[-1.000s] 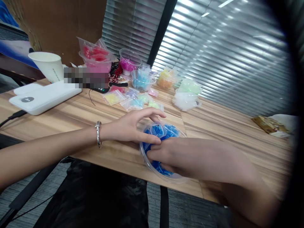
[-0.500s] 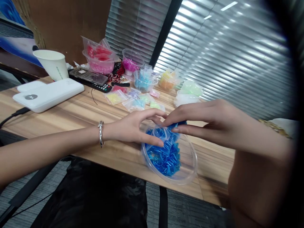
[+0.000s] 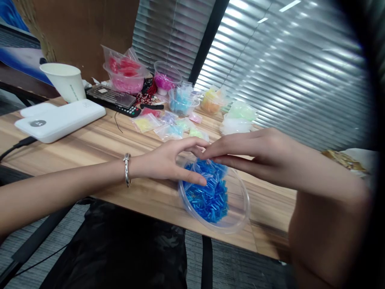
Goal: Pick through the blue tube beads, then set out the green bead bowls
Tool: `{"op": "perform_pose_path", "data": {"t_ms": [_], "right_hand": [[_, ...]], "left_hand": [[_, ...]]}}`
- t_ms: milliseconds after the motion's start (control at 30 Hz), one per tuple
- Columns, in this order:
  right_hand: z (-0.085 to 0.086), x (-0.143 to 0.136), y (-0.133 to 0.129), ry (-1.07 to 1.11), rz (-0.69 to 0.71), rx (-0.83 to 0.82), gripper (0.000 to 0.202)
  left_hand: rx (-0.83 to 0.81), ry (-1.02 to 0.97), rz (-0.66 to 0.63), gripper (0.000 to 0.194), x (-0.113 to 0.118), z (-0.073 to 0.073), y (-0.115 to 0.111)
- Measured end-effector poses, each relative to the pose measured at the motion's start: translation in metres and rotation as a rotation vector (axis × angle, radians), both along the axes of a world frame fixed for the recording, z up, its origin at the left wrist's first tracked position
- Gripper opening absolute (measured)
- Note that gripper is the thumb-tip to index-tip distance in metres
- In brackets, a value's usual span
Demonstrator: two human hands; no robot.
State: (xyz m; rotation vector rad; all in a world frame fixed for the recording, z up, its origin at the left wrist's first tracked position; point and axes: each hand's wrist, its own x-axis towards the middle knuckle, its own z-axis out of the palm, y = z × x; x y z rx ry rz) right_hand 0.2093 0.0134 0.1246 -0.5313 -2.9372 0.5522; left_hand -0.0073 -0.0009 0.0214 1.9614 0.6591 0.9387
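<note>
A clear bowl (image 3: 239,218) of blue beads (image 3: 210,204) sits at the near edge of the tabletop (image 3: 150,204). The left hand (image 3: 171,162) spreads, thumb and fingers apart, over its left side. The right hand (image 3: 255,150) reaches over its far side, fingertips close together; whether they grasp anything, I cannot tell. Beyond lie small colored bags (image 3: 144,123), then tubs (image 3: 183,106) near the blinds (image 3: 270,80).
</note>
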Motion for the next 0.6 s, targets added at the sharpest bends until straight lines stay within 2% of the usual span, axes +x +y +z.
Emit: {"op": "perform_pose_path", "data": {"t_ms": [233,400,600], "right_hand": [[0.006,0.0023,-0.0029,-0.047,0.005,-0.03,0.026],[0.0037,0.002,-0.0041,-0.131,0.029,-0.084,0.025],[0.0089,0.0046,-0.006,-0.069,-0.015,-0.055,0.024]], "left_hand": [[-0.011,0.001,-0.004,0.065,-0.0005,-0.0004,0.0001],[-0.01,0.003,-0.014,0.065,-0.0013,-0.0011,0.0006],[0.002,0.01,-0.003,0.065,-0.001,-0.0019,0.0003]]}}
